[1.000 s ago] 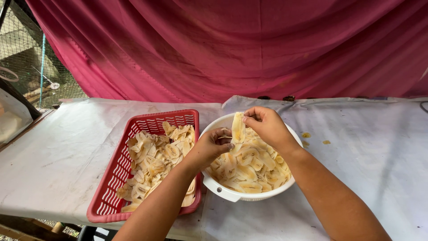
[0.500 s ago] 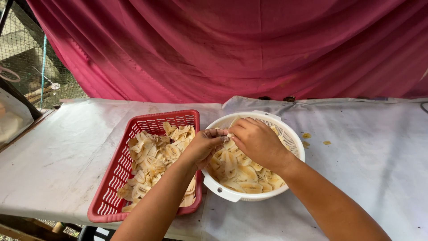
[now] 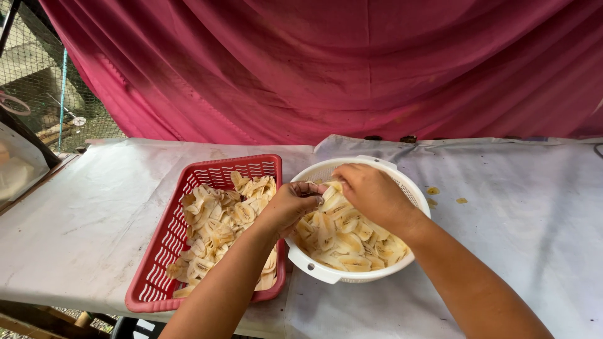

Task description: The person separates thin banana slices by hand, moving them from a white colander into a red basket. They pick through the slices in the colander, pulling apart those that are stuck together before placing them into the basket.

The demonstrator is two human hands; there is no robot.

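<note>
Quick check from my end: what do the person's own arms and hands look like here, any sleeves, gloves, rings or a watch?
Both forearms are bare as far as the frame shows; no sleeves come into view. The left hand and right hand wear no gloves. No watch, bracelet or ring shows on the visible sides of wrists and fingers; the undersides are hidden.

Pale banana slices [image 3: 342, 235] – heaped in white colander [image 3: 377, 168] (round).
</note>
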